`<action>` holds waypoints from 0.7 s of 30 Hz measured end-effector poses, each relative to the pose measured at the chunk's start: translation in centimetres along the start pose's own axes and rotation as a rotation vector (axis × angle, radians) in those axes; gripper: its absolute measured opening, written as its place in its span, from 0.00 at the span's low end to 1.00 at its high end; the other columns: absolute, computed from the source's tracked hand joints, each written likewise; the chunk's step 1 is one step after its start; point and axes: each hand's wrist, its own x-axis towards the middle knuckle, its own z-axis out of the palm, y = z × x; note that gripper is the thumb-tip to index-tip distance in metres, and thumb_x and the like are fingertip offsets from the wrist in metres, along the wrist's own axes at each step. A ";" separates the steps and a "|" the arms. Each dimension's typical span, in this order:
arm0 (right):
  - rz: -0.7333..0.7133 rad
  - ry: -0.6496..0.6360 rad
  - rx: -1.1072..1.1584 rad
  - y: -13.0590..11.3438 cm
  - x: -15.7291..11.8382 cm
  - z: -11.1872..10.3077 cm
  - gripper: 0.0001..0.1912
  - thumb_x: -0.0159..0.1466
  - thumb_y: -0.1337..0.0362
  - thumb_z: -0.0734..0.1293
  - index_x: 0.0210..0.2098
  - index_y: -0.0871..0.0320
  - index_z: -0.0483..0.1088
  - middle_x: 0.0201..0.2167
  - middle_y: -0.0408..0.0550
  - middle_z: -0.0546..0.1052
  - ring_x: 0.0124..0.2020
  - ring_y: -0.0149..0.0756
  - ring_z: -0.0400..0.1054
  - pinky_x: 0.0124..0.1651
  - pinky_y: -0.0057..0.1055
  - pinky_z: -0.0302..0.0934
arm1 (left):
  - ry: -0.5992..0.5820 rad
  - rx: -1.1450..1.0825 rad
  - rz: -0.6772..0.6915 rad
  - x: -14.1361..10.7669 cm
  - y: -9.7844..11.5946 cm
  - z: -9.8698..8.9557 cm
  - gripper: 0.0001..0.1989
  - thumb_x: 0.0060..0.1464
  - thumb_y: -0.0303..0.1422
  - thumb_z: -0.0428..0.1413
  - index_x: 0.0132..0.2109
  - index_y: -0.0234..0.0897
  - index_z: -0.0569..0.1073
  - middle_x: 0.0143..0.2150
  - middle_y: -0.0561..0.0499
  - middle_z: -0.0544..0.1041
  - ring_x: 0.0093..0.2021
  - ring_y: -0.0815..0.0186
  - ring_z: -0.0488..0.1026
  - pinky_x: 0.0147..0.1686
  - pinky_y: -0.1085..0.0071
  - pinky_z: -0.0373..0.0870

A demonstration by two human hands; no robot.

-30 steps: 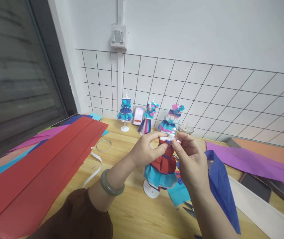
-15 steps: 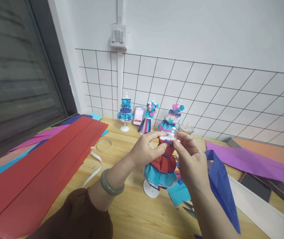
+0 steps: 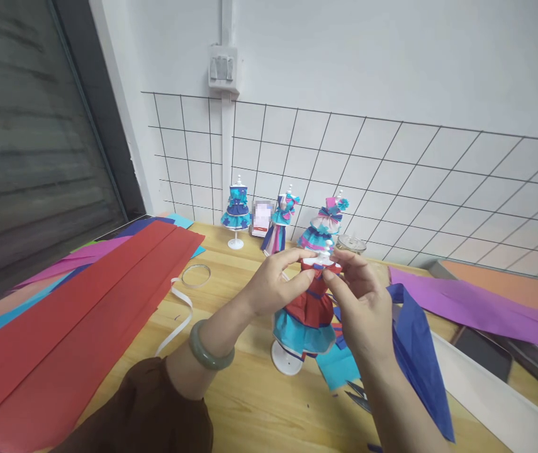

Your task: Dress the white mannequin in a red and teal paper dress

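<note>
A small white dress-form mannequin (image 3: pixel 282 357) wears a red paper dress (image 3: pixel 313 309) with a light blue bottom frill (image 3: pixel 302 335) and dark blue trim. My left hand (image 3: pixel 273 286) grips the top of the dress at the chest, thumb in front and fingers over the shoulder. From the other side, my right hand (image 3: pixel 365 302) has its thumb pressed on the neckline, where a tiny dark blue piece (image 3: pixel 318 267) sits, and its fingers are behind the shoulder. The mannequin leans slightly, its round base near the table. Whether the base touches the table I cannot tell.
Three dressed mannequins, including one in blue (image 3: pixel 236 211), stand by the wall grid. Red paper sheets (image 3: pixel 89 327) cover the left. At right lie dark blue paper (image 3: pixel 420 358), purple paper (image 3: pixel 481 302) and scissors (image 3: pixel 359 397). A ring of tape (image 3: pixel 196 267) and white ribbon (image 3: pixel 184 318) lie left of centre.
My right thumb has shifted a little left and down along the neckline onto the dress front. My left hand stays in place, and the mannequin has barely moved.
</note>
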 end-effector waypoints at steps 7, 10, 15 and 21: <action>0.017 -0.010 0.018 -0.1 -0.1 0.1 0.16 0.57 0.61 0.69 0.44 0.53 0.68 0.45 0.50 0.73 0.45 0.42 0.67 0.46 0.41 0.60 | 0.078 0.067 -0.068 0.1 0.5 0.4 0.09 0.50 0.29 0.54 0.41 0.35 0.72 0.39 0.50 0.77 0.41 0.64 0.73 0.43 0.71 0.69; 0.042 -0.032 0.080 -0.1 0.0 0.1 0.16 0.56 0.61 0.70 0.44 0.53 0.69 0.43 0.48 0.73 0.44 0.40 0.67 0.44 0.38 0.62 | 0.088 0.090 -0.095 0.2 0.6 0.5 0.09 0.49 0.28 0.54 0.39 0.34 0.72 0.39 0.49 0.77 0.41 0.64 0.73 0.44 0.70 0.68; 0.111 -0.097 0.205 0.2 0.3 -0.1 0.16 0.56 0.62 0.70 0.44 0.52 0.69 0.42 0.48 0.74 0.41 0.39 0.70 0.42 0.37 0.65 | 0.088 0.095 -0.092 0.1 0.5 0.4 0.09 0.49 0.28 0.53 0.40 0.34 0.71 0.39 0.48 0.76 0.41 0.65 0.72 0.44 0.70 0.67; 0.088 -0.101 0.164 0.1 0.3 -0.2 0.17 0.56 0.61 0.70 0.45 0.52 0.69 0.44 0.49 0.74 0.42 0.41 0.70 0.43 0.38 0.66 | 0.066 0.078 -0.063 0.1 0.6 0.4 0.10 0.51 0.28 0.52 0.42 0.34 0.71 0.39 0.49 0.76 0.41 0.66 0.72 0.44 0.71 0.67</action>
